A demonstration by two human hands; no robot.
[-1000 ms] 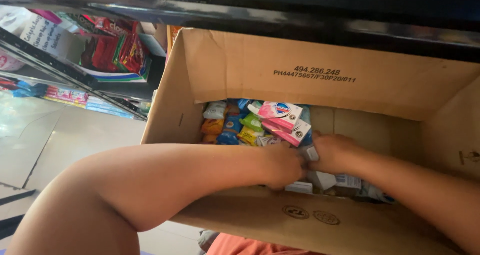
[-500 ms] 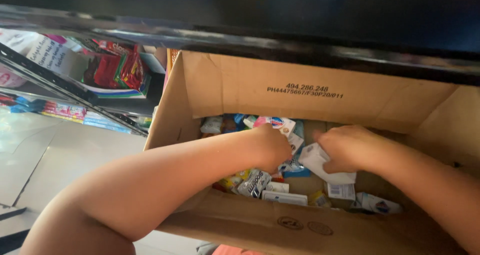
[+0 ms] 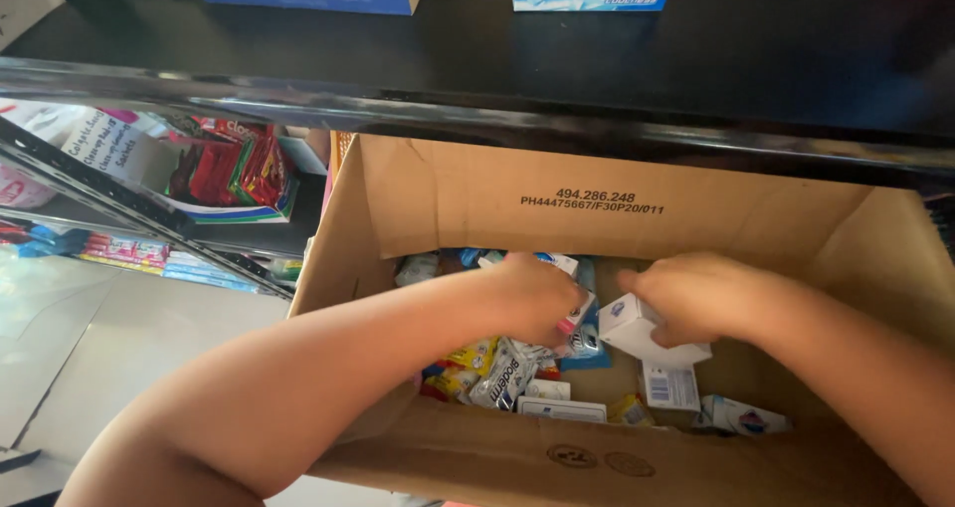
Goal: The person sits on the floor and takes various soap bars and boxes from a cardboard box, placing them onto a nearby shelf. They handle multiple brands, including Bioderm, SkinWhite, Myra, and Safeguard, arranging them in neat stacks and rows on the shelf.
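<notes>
Inside carton [image 3: 448,199], right hand [image 3: 701,296] grasping white box [image 3: 637,330], left hand [image 3: 542,296] at nine o'clock clenched on small pack [image 3: 575,315], both hands higher than before

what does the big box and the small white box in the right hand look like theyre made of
Big box: brown corrugated cardboard, matte, with creased flaps and ink stamping. Small white box under the right hand: apparently thin printed paperboard with sharp folded edges and a slight sheen.

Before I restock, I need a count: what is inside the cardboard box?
The cardboard box holds small loose packets and sachets, plus little white cartons. The right hand grips one white carton; the left hand covers others. Anything beneath both arms is hidden.
</notes>
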